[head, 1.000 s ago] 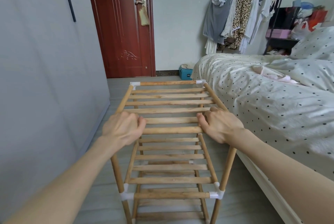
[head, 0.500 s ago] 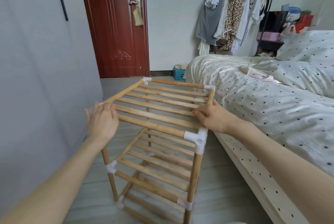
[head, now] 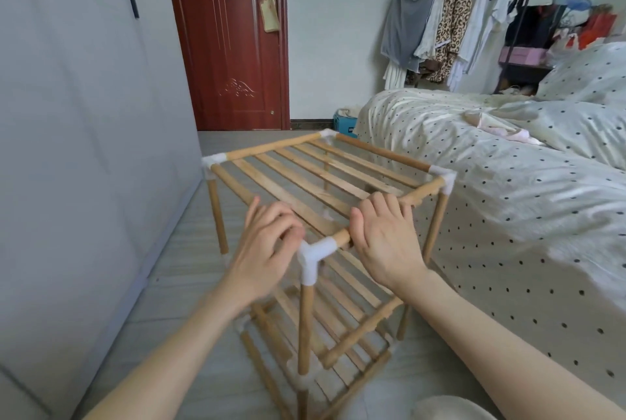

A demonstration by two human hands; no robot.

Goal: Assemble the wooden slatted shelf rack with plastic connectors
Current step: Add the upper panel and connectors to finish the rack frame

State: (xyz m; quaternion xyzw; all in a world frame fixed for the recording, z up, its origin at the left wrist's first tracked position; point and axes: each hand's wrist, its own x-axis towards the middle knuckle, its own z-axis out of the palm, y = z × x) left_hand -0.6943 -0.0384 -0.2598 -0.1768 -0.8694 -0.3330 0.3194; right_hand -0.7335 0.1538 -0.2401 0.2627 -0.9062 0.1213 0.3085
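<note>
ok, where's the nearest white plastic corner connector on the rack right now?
Head view, centre: the white plastic corner connector caps the wooden slatted rack's nearest top corner, between the left hand and right hand.

The rack's lower tiers are motion-blurred, its feet cut off by the bottom edge.

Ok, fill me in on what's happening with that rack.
A person is putting together a wooden slatted rack on the floor between a grey wall and a bed. Both hands sit on the top tier beside the near white corner connector: the left hand on one rail, the right hand on the other. Lower tiers are already in place.
</note>
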